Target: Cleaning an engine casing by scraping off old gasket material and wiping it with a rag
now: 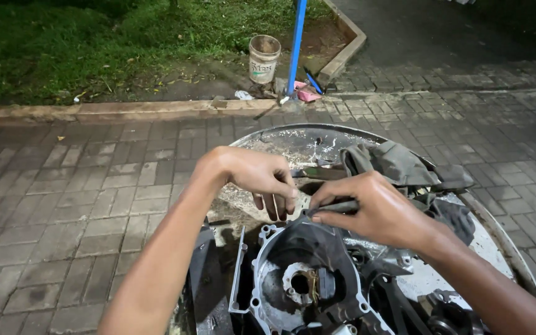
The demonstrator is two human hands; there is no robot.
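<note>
1. The right hand [376, 211] is clenched around a dark slim tool [336, 206], its tip at the upper rim of the engine cover [299, 273].
2. The left hand [262, 177] hangs just beside it, fingers curled down toward the same rim; whether it holds anything I cannot tell.
3. The engine cover sits at the near side of the round metal tray [497, 229], rags [398, 164] beyond it.
4. Best to brace the cover with the left hand and keep the tool square to the rim, so it does not slip.
</note>
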